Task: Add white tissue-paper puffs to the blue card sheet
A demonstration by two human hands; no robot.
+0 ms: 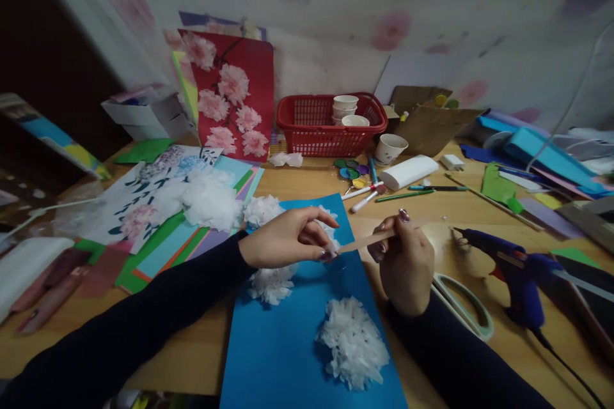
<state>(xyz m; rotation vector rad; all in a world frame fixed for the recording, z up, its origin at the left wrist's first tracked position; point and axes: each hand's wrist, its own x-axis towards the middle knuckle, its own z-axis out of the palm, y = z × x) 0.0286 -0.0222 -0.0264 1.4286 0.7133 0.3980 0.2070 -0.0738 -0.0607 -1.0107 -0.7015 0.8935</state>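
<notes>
Flat stick (365,242), one, in right hand (407,265)

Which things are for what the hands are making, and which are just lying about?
Seem part of it:
pale strip in the right hand
blue sheet
white ruffled flowers on it

Seem just lying about:
red basket
paper cup
green pencil

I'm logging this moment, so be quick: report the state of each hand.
Left hand: fingers curled, tips by the end of the flat stick; whether its grip is closed on anything cannot be told.
Right hand: closed, holding the flat stick.
</notes>
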